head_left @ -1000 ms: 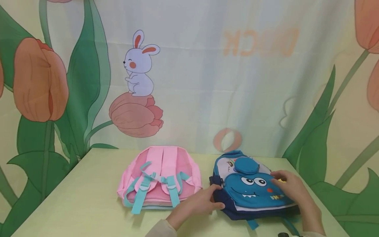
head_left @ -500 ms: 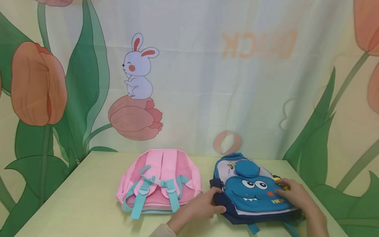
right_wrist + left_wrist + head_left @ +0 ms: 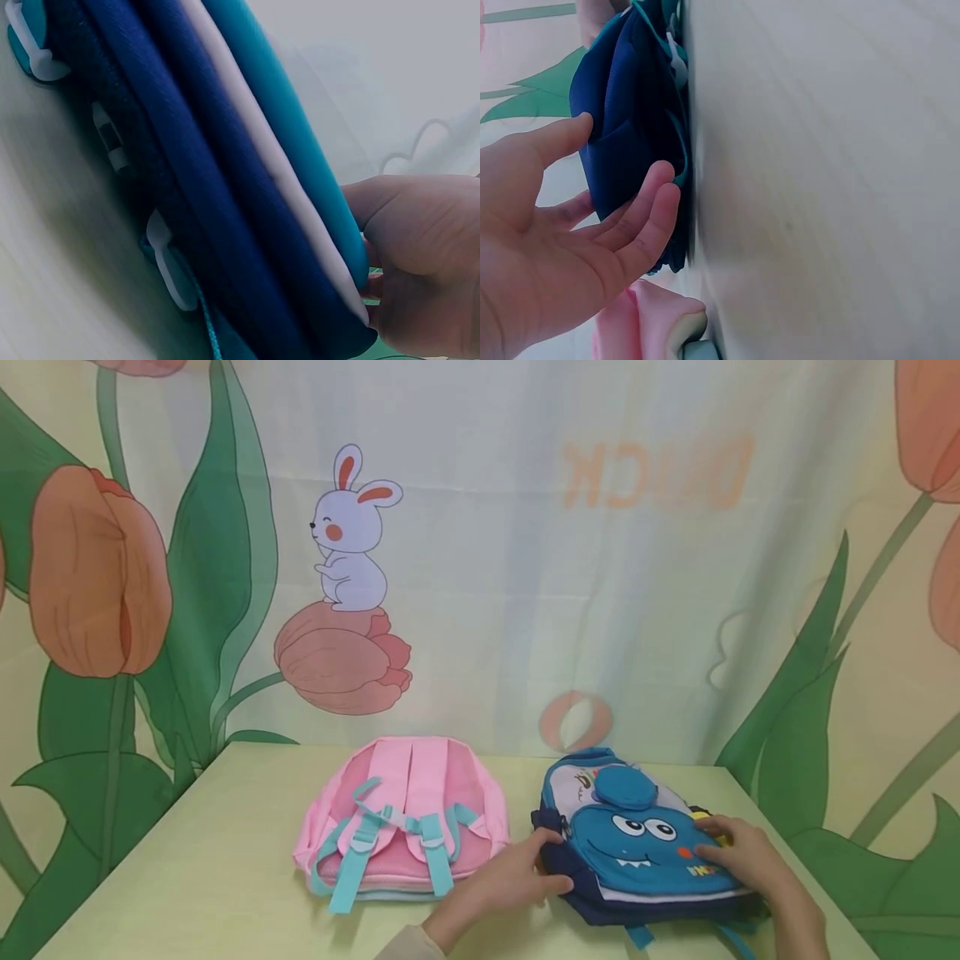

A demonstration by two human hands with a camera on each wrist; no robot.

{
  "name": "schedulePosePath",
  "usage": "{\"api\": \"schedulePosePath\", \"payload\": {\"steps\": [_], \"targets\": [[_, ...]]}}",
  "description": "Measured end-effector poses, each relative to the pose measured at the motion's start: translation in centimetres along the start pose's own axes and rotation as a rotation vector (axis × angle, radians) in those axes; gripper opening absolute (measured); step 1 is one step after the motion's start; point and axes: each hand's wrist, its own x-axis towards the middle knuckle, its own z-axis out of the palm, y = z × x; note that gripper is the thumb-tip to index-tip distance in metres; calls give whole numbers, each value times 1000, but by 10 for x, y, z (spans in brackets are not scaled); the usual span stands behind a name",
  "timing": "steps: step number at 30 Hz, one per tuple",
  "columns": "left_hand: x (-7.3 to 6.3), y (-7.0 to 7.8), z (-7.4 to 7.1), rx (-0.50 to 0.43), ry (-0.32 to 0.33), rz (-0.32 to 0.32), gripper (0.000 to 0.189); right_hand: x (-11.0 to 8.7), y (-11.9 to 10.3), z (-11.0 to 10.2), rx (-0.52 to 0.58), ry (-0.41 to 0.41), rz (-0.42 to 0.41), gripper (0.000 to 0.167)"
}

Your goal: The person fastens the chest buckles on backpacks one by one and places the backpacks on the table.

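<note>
A child's blue dinosaur backpack (image 3: 637, 868) lies face up on the table, with eyes and a toothy mouth on its front pocket. My left hand (image 3: 510, 881) is at its navy left side. In the left wrist view, the thumb of the left hand (image 3: 555, 247) touches the navy fabric, the fingers loosely bent along the side. My right hand (image 3: 750, 856) holds the right edge, thumb and forefinger over the front pocket. From the right wrist view, the backpack's bottom (image 3: 225, 165) hides most fingertips of the right hand (image 3: 427, 262).
A pink backpack (image 3: 412, 777) with turquoise straps lies left of the blue one, straps upward. Both are on a pale yellow table (image 3: 187, 877). Behind hangs a curtain (image 3: 480, 568) printed with tulips and a rabbit. Blue strap ends (image 3: 640, 937) stick out at the front.
The camera view has tipped slightly up between the first two frames. My right hand has shifted slightly along the blue backpack's right edge; the left hand stays at its left side.
</note>
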Motion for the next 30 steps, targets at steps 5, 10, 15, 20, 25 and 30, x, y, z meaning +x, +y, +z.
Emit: {"api": "schedulePosePath", "payload": {"steps": [5, 10, 15, 20, 25, 30], "targets": [[4, 5, -3, -8, 33, 90, 61, 1, 2, -2, 45, -25, 32, 58], [4, 13, -3, -49, 64, 160, 61, 0, 6, -3, 84, -52, 42, 60], [2, 19, -2, -141, 105, 157, 58, -1, 6, -2, 111, -66, 45, 62], [0, 22, 0, -242, 154, 165, 56, -3, 2, 1, 123, -63, 16, 58], [-5, 26, -2, -333, 199, 183, 58, -6, -3, 7, 174, -75, -28, 54], [-5, 37, -9, -461, 241, 245, 61, -6, -6, 9, 196, -77, -120, 47]]}}
